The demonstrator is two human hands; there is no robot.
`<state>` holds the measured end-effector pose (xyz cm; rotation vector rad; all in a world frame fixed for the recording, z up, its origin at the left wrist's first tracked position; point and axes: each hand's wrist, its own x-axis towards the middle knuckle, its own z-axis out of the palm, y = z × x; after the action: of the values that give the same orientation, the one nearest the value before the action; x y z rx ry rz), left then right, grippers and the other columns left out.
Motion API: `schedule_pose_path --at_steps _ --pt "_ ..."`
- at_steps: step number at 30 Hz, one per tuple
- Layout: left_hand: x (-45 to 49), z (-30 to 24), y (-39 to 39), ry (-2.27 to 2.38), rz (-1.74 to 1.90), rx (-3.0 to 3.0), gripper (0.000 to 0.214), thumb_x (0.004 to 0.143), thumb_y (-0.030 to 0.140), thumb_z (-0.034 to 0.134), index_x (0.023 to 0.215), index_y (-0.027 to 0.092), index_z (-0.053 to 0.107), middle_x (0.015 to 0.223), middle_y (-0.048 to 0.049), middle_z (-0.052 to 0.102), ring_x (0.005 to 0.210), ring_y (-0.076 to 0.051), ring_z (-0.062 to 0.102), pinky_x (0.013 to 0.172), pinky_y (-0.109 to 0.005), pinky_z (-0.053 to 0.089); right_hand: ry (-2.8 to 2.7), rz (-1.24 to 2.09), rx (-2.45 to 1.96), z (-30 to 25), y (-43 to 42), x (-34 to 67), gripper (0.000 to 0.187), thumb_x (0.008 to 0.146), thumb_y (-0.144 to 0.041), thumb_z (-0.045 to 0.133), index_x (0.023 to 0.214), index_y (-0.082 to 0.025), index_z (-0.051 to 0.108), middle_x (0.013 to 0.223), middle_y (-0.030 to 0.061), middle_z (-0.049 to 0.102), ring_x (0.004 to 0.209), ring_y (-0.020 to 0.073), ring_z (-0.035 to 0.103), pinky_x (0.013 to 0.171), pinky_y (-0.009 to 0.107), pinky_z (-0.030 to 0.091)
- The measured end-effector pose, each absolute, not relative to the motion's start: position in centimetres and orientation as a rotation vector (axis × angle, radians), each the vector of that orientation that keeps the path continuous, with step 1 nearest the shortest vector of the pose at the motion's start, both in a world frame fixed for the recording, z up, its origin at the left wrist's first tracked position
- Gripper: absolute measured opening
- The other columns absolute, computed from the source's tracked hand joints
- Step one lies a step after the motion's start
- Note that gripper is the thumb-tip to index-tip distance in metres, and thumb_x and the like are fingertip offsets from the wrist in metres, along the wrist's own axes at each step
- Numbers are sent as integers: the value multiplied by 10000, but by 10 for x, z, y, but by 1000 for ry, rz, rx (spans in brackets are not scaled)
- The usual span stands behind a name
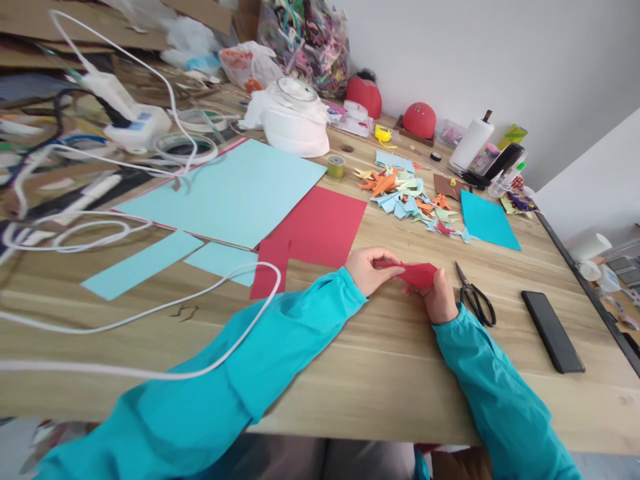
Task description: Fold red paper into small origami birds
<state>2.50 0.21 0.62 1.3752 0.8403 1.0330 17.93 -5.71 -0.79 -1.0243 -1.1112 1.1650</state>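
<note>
A small piece of folded red paper [419, 274] is held between my two hands above the wooden table. My left hand [373, 269] pinches its left end between thumb and fingers. At the other end my right hand [440, 297] grips it, thumb on top and fingers partly hidden beneath. Black-handled scissors [475, 293] lie just right of my right hand. Beyond my hands is a pile of folded paper pieces [400, 193] in orange, light blue, pale green and red. Red paper sheets [330, 223] lie to the left, partly under large light blue sheets [235, 187].
A black phone [551, 330] lies at the right, with a bright blue sheet [487, 220] behind it. White cable [125, 327] loops over the table's left side and across my left sleeve. Light blue strips [145, 263], a thread spool [335, 167] and a power strip [137, 127] are also there.
</note>
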Motion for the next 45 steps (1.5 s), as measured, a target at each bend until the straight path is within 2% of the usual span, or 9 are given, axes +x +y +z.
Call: schedule_pose_path --at_steps 2,5,8,13,17,24,34,38,45 --pt "24 7 2 855 1043 1382 204 561 226 759 713 130 664 627 -22 684 537 -137 633 587 -248 530 -1152 1139 -1042 -6 -58 179 489 680 -590 631 955 -190 694 787 58 704 580 175 610 521 304 493" --pt "23 8 2 862 1040 1408 255 548 210 766 774 126 682 664 -32 697 577 -142 644 638 -259 537 -1227 1015 -1154 0 -58 175 288 667 -399 728 865 -191 711 655 18 676 532 139 567 506 270 467" --pt "22 10 3 862 993 1410 208 546 230 768 712 128 696 652 -38 700 616 -157 653 652 -261 537 -1285 899 -1203 5 -57 172 165 700 -337 708 781 -194 718 613 6 656 530 128 551 504 261 455" --pt "23 12 3 820 964 1324 142 522 203 772 611 136 684 583 -16 680 556 -129 625 587 -231 519 -1303 881 -1198 5 -56 172 110 702 -296 707 765 -208 722 637 0 655 511 109 530 474 244 440" --pt "24 13 3 763 893 1189 185 488 199 792 608 129 669 524 -1 655 497 -117 603 565 -242 522 -1307 908 -1130 3 -56 172 74 717 -264 694 768 -226 731 716 9 676 549 116 554 477 245 462" --pt "23 15 5 732 817 1130 247 432 219 825 593 117 668 543 -18 668 475 -117 597 557 -262 526 -1306 945 -1091 1 -55 173 84 718 -237 696 790 -253 736 753 4 682 579 119 566 492 243 468" --pt "20 18 3 812 864 1271 174 492 206 798 562 126 661 464 7 613 460 -92 548 513 -214 463 -1229 959 -1170 1 -56 174 122 678 -314 727 760 -223 727 704 12 687 536 117 551 518 256 452" --pt "21 20 2 820 842 1248 137 511 172 774 540 133 646 442 14 597 441 -90 536 495 -214 456 -1222 917 -1196 -2 -56 174 130 685 -345 715 679 -215 717 656 8 665 549 127 549 516 260 445" --pt "24 20 1 819 785 1190 145 522 158 777 542 131 636 442 24 587 420 -90 533 506 -236 496 -1082 905 -1310 -13 -54 178 383 763 -513 586 666 -164 710 550 18 629 530 144 555 507 269 452"
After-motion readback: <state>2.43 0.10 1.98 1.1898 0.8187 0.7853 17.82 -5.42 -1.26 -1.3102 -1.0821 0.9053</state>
